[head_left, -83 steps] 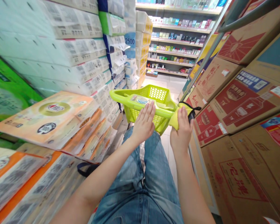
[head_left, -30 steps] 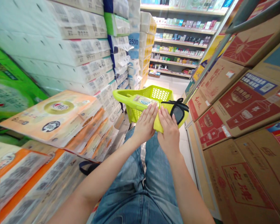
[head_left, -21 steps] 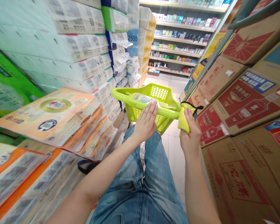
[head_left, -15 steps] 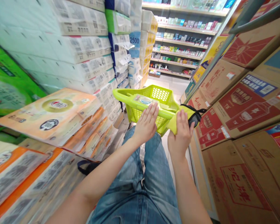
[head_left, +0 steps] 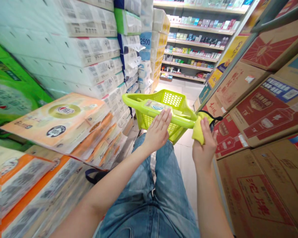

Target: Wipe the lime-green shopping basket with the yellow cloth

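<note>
A lime-green shopping cart (head_left: 173,99) with mesh sides stands in front of my legs, its handlebar towards me. My left hand (head_left: 158,130) lies on the middle of the handlebar, fingers stretched flat beside a clear label plate (head_left: 157,105); its thumb is hidden. At the bar's right end, my right hand (head_left: 205,145) is closed on a yellow cloth (head_left: 198,131), which touches the bar. Behind these fingers is a dark object with a black strap (head_left: 215,117), mostly covered, so its kind cannot be made out.
Wrapped paper packs (head_left: 94,53) are stacked on the left, with orange packs (head_left: 57,115) jutting out nearer me. Cardboard cartons (head_left: 270,109) line the right side, beneath a grey rail (head_left: 283,23). Shelves of small boxed goods (head_left: 196,43) stand at the far end of the tiled aisle.
My right hand has moved right with the cloth, to the handlebar's end, and turned, covering more of the dark object. My left hand stays on the bar.
</note>
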{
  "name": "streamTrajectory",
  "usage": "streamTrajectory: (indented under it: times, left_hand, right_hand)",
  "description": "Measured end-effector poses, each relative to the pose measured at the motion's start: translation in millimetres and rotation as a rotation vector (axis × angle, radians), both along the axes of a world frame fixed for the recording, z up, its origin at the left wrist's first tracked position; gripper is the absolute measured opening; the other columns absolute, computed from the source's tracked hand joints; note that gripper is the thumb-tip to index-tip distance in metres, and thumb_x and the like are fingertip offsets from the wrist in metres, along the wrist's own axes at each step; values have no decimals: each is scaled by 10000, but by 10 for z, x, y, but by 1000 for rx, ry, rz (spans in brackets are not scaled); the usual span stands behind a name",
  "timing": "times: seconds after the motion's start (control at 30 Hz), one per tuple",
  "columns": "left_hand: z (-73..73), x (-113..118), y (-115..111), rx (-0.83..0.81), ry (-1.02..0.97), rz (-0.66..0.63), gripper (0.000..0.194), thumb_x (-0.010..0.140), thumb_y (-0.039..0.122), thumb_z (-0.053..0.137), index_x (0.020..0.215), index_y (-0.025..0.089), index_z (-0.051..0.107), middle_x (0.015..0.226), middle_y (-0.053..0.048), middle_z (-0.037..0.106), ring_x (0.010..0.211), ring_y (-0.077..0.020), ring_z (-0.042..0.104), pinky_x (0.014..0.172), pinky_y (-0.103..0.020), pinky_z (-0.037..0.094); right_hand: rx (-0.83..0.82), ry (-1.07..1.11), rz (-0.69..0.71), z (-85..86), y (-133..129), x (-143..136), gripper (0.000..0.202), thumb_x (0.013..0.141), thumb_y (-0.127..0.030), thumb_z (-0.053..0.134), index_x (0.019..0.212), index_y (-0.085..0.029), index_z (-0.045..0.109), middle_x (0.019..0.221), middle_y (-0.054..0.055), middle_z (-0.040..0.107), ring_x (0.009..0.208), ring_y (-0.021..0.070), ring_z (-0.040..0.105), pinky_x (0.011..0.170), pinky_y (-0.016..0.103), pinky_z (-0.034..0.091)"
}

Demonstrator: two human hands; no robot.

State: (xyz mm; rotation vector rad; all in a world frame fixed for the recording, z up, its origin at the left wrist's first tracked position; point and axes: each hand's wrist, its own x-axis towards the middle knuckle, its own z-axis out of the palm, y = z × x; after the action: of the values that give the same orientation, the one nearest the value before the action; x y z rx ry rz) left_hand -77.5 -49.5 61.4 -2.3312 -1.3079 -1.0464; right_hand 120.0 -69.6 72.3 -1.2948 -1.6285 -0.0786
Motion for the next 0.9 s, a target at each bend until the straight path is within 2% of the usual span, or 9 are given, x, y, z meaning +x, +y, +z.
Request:
streamTrajectory:
  times: [0.1, 0.2, 0.37, 0.47, 0.57, 0.7, 0.8, 0.9]
  left_hand:
    - [-10, 16, 1, 6, -8, 11, 755, 903, 151, 401, 1590, 64, 98, 1654, -168, 231, 1564, -254, 89, 1250, -467, 208]
    - [-16, 23, 1, 5, -25, 14, 743, 918, 168, 397, 1589, 67, 95, 1652, -173, 232, 1564, -259, 94, 1247, -474, 213]
    - [-39, 3, 14, -4, -42, -12, 715, 945, 193, 364, 1595, 103, 82, 1663, -151, 210, 1565, -241, 83, 1250, -471, 204]
    - [-42, -14, 18, 5, -41, -15, 696, 959, 199, 347, 1598, 122, 84, 1666, -139, 209, 1566, -229, 79, 1252, -463, 198]
    - [-19, -16, 7, -3, -19, -9, 703, 946, 177, 358, 1594, 101, 94, 1658, -156, 225, 1564, -240, 92, 1249, -465, 210]
    - [-1, -1, 1, 6, 7, 8, 735, 926, 174, 393, 1590, 72, 93, 1653, -168, 232, 1564, -258, 89, 1250, -474, 206]
    - [-15, 14, 8, 6, 0, 14, 757, 913, 167, 399, 1593, 75, 78, 1657, -168, 219, 1565, -263, 82, 1249, -484, 205]
    - [-25, 23, 9, 10, -9, 17, 768, 913, 168, 406, 1595, 76, 67, 1656, -173, 218, 1564, -270, 88, 1247, -491, 213]
  right_hand:
    - [-18, 41, -33, 26, 96, 92, 700, 791, -112, 450, 1477, -250, 477, 1536, 96, 496, 1446, 258, 445, 1223, 580, 235]
    - [45, -60, -62, 37, 64, -111, 710, 799, -97, 431, 1497, -223, 448, 1537, 111, 494, 1459, 256, 425, 1226, 554, 244]
    - [61, -220, 23, 28, -116, -664, 708, 836, -90, 423, 1523, -259, 388, 1523, 87, 515, 1437, 230, 456, 1259, 571, 59]
    - [44, -244, 98, 18, -155, -761, 704, 848, -86, 419, 1525, -274, 372, 1516, 78, 524, 1420, 217, 478, 1248, 586, -48]
    - [50, -213, 119, 17, -136, -592, 683, 847, -92, 422, 1505, -276, 411, 1525, 75, 513, 1428, 218, 470, 1250, 581, -39]
    - [40, -54, 78, 58, -22, -173, 648, 828, -109, 435, 1450, -274, 503, 1505, 78, 536, 1420, 259, 480, 1240, 629, 5]
    - [24, 118, 49, 82, 98, 35, 592, 829, -136, 442, 1396, -250, 567, 1454, 94, 588, 1391, 282, 513, 1222, 658, 141]
    - [51, 113, -1, 70, 154, 16, 600, 828, -134, 436, 1411, -219, 550, 1460, 113, 579, 1397, 279, 506, 1197, 621, 276]
